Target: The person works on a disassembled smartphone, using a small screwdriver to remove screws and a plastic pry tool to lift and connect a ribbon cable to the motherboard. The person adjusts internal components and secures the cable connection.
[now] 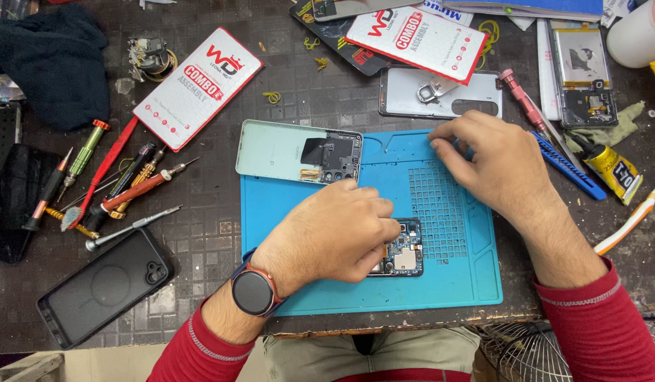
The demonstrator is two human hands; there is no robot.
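My left hand (332, 233), with a round dark watch on its wrist, rests curled on a blue repair mat (455, 283) and presses on an opened phone body with its circuit board (405, 249) showing. My right hand (496, 159) hovers over the mat's gridded part tray at the upper right, its fingertips pinched together near the mat's top edge; whether a small part sits between them I cannot tell. A pale green phone back cover (278, 148) with a camera module lies at the mat's upper left corner.
Several screwdrivers and a red spudger (122, 187) lie at the left, beside a black phone case (105, 286). Two white-and-red flat boxes (196, 85), a silver back cover (441, 95), a glue tube (610, 166) and a blue cutter (568, 166) ring the mat.
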